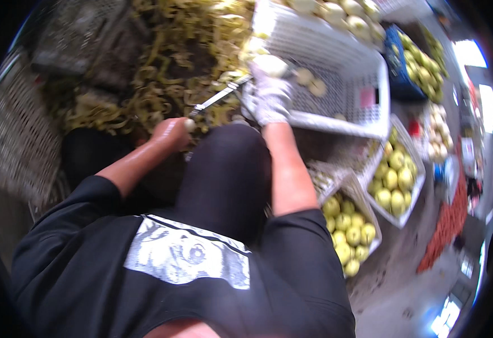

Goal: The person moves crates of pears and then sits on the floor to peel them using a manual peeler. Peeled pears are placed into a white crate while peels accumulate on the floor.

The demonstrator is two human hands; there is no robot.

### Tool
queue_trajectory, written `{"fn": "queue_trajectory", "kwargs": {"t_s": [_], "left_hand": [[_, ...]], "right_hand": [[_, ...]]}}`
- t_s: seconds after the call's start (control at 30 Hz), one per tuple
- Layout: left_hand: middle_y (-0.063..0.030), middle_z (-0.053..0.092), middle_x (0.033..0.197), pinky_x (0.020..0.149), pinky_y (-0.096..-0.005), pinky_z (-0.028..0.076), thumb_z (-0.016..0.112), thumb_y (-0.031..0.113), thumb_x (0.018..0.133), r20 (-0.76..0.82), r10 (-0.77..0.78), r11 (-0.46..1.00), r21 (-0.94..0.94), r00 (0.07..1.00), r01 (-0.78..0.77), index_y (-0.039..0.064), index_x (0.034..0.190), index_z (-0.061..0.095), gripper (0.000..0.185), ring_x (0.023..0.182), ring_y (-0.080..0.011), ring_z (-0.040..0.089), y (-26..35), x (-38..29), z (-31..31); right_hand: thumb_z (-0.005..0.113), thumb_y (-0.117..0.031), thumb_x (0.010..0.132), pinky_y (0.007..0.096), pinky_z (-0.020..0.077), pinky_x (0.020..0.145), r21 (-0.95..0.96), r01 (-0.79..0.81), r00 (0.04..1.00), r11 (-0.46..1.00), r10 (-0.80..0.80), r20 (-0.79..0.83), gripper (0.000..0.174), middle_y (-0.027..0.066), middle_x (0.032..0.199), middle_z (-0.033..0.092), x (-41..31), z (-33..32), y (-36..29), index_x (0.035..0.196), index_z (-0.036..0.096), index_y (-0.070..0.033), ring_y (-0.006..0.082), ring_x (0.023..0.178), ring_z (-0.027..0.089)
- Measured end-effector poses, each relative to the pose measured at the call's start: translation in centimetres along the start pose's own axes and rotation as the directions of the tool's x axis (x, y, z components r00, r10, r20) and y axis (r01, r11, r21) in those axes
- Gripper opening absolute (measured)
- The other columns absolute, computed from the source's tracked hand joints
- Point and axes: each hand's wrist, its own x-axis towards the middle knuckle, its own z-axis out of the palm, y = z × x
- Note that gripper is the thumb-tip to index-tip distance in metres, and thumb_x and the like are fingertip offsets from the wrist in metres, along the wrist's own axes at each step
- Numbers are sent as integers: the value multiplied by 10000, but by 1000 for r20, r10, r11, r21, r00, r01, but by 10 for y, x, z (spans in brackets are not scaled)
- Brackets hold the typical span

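My bare left hand is closed around the end of a metal crank arm, with a pale knob showing at the fist. The arm slants up and right towards my other hand. My right hand, in a pale knit glove, has hold of a peeled, whitish pear at the near left corner of a white plastic crate. Inside that crate lie a few peeled pears. What the crank's far end joins is mostly hidden behind the glove and blurred.
Yellow-green peelings heap up ahead and left. A slatted plastic basket stands far left. To the right are crates of unpeeled pears and a blue crate. More peeled pears sit beyond the white crate.
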Motion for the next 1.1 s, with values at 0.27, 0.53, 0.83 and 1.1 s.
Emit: {"fn": "queue_trajectory", "kwargs": {"t_s": [0.27, 0.53, 0.83, 1.1], "left_hand": [[-204, 706, 921, 799, -488, 528, 598, 225, 838, -101, 171, 977, 150, 980, -154, 47, 962, 675, 230, 916, -404, 670, 3, -7, 10], [-205, 700, 959, 829, -490, 521, 547, 171, 830, -132, 85, 994, 81, 988, -74, 57, 985, 671, 229, 943, -413, 656, -8, -2, 10], [-226, 688, 887, 806, -469, 528, 605, 147, 772, -12, 37, 988, 152, 999, -35, 111, 1005, 727, 265, 884, -404, 661, -9, 2, 9], [-218, 683, 823, 738, -481, 536, 630, 249, 807, -51, 52, 993, 111, 997, -46, 89, 870, 721, 195, 809, -412, 660, -1, 0, 4]], "right_hand": [[882, -231, 684, 305, 542, 586, 311, -465, 858, 829, 509, -72, 675, 93, 953, 667, 29, -12, -4, 1187, 478, -32, 178, 645, 631], [722, -253, 869, 313, 573, 663, 738, -256, 823, 625, 541, -173, 373, 151, 992, 692, 109, -202, 161, 1090, 697, 46, 211, 776, 681], [724, -678, 761, 308, 299, 423, 359, -871, 313, 337, 942, -125, 629, 47, 680, 461, 37, -383, 414, 1134, 630, -180, 166, 476, 327], [754, -594, 767, 250, 284, 401, 447, -828, 348, 338, 935, -63, 448, -22, 679, 478, 62, -361, 418, 938, 638, -197, 123, 432, 360]]}}
